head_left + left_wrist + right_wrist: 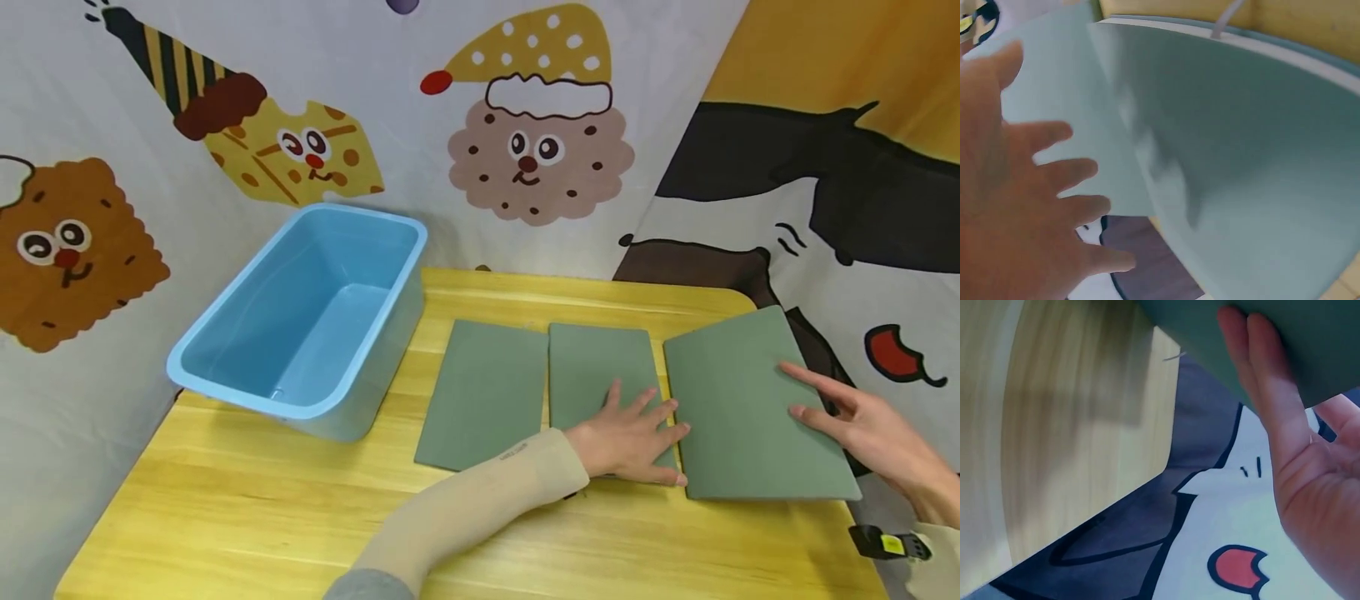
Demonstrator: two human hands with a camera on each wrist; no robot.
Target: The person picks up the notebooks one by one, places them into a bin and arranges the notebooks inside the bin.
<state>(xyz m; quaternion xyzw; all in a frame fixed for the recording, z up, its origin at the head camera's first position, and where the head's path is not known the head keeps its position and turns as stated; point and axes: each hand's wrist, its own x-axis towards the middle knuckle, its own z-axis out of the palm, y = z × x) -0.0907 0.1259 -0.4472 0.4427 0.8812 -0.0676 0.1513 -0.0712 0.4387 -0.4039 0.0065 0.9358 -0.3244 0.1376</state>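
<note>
Three grey-green notebooks lie side by side: a left one (487, 383), a middle one (592, 358) and a right one (738, 417). My left hand (630, 442) is over the lower right part of the middle notebook, fingers spread, their tips by the right notebook's near left edge. With my right hand (873, 433) I hold the right notebook by its right edge, which is lifted off the table. In the right wrist view two fingers (1266, 362) lie along that notebook (1335, 356). White pages and a thin ribbon (1227, 17) show in the left wrist view.
On the left of the yellow wooden table (247, 492) stands a light blue plastic bin (375, 342) with nothing seen inside. A cartoon-printed cloth (420, 133) hangs behind the table and down its right side. The table's right edge runs under the lifted notebook.
</note>
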